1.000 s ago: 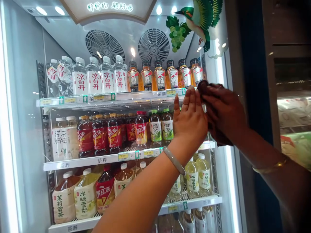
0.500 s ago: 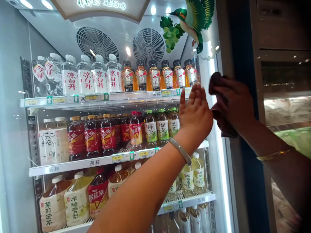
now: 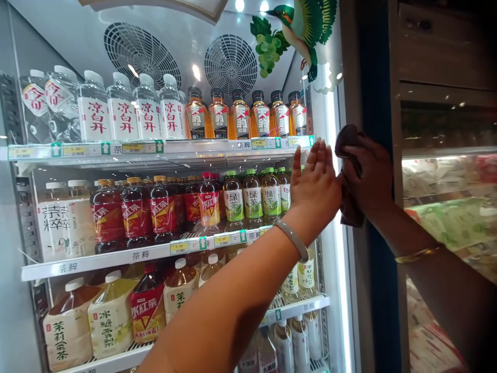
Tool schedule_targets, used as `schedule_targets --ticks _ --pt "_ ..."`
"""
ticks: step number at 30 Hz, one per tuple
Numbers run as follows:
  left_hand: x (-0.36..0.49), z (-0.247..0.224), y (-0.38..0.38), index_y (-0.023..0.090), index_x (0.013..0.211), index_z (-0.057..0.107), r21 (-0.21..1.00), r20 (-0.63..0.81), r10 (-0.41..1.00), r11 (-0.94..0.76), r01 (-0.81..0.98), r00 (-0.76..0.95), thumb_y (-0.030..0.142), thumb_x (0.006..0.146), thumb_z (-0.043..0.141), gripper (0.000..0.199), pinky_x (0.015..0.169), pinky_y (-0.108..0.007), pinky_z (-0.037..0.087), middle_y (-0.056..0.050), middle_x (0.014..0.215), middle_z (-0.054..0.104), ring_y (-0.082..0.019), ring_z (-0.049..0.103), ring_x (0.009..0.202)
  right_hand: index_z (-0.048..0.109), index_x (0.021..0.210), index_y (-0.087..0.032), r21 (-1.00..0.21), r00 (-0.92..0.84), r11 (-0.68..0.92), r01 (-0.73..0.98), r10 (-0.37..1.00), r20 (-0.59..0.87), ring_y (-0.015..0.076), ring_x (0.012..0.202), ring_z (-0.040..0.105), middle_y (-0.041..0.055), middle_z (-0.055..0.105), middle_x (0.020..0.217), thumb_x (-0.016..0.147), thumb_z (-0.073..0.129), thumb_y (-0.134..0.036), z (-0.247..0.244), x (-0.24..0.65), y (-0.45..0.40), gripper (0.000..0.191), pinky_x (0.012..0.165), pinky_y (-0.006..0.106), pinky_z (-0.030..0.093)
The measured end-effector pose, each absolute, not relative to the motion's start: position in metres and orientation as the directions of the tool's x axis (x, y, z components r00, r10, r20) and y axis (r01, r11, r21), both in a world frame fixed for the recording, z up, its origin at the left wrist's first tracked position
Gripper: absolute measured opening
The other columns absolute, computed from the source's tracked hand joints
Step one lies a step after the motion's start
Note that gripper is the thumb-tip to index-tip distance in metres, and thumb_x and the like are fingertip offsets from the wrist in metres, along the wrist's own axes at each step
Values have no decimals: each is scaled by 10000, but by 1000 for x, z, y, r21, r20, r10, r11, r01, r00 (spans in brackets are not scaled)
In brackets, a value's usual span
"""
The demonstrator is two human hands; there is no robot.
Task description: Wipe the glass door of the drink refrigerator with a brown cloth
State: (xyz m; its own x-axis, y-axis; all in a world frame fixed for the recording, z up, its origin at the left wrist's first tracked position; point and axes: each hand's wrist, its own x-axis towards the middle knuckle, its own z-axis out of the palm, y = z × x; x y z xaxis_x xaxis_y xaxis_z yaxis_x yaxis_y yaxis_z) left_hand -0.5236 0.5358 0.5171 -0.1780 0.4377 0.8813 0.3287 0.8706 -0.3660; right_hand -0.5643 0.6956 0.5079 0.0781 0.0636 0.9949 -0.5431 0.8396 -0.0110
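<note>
My left hand (image 3: 316,186) lies flat with its fingers stretched upward against the glass front of a drinks fridge, near the glass's right side. It holds nothing, and a grey bangle (image 3: 291,239) circles its wrist. Close beside it, my right hand (image 3: 375,181) grips a bunched dark brown cloth (image 3: 352,215) at the fridge's right frame. A gold bangle (image 3: 418,254) is on that wrist. Printed on the glass above both hands is a green bird (image 3: 301,33) with grapes.
Behind the glass, shelves hold water bottles (image 3: 94,111), amber drink bottles (image 3: 239,116), red-labelled tea bottles (image 3: 132,215) and green tea bottles (image 3: 253,199). Big jugs (image 3: 68,331) stand lower down. Right of the dark blue fridge edge (image 3: 378,103) is another lit case with packaged goods (image 3: 442,223).
The view has shifted, so the shelves appear further left and higher. Both hands sit slightly lower against the fridge, and the right hand still holds the cloth.
</note>
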Motion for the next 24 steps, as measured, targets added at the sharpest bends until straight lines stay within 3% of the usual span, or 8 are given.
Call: schedule_targets --ticks 2,4,9,14,16,20,22,24 --pt "-520 501 532 23 1627 327 -367 869 451 864 344 -206 271 1028 358 649 1376 -542 86 -137 1725 329 -268 199 1647 696 1275 -227 -100 117 853 -513 185 976 376 1441 502 146 590 1517 992 572 -346 481 -564 682 331 1206 654 376" --pt "-515 484 526 33 1622 350 -344 871 435 873 345 -231 260 1038 333 626 1376 -515 141 -122 1718 347 -248 226 1640 657 1343 -226 -101 92 833 -545 179 980 355 1471 482 127 595 1515 1004 539 -342 457 -562 666 377 1209 647 389" --pt "-503 464 506 47 1635 321 -271 903 356 906 324 -240 260 1037 353 636 1360 -583 155 -128 1730 305 -257 189 1649 666 1337 -304 116 60 786 -607 -100 993 284 1481 493 68 612 1509 963 606 -314 450 -558 675 380 1257 527 383" --pt "-507 449 497 50 1644 289 -268 914 347 906 327 -211 234 1007 413 675 1363 -564 164 -104 1746 255 -269 201 1645 687 1288 -265 -87 158 864 -497 188 969 382 1419 544 139 624 1477 962 599 -291 422 -558 680 339 1169 658 429" --pt "-510 442 497 64 1643 304 -299 909 370 900 319 -192 245 1022 406 655 1366 -533 189 -92 1744 261 -264 210 1642 679 1294 -265 -49 147 872 -488 137 980 383 1439 525 132 616 1487 961 597 -276 408 -554 662 343 1166 683 426" --pt "-515 435 494 63 1649 283 -304 917 363 903 303 -162 275 1065 342 624 1363 -500 221 -82 1745 254 -253 235 1635 679 1299 -296 143 135 826 -546 -82 987 310 1457 520 84 621 1490 958 622 -256 418 -548 642 348 1202 575 447" --pt "-516 433 491 58 1650 271 -319 915 377 895 312 -144 276 1066 338 627 1364 -491 220 -86 1743 257 -244 221 1639 680 1305 -301 139 131 823 -550 -79 988 309 1466 512 86 616 1499 954 627 -250 425 -549 650 359 1216 573 433" --pt "-517 431 488 46 1648 265 -353 903 410 879 322 -130 245 1053 348 632 1366 -488 210 -95 1740 266 -239 205 1642 683 1307 -292 28 136 855 -519 50 989 340 1457 521 106 619 1493 947 625 -238 421 -553 657 369 1205 620 423"
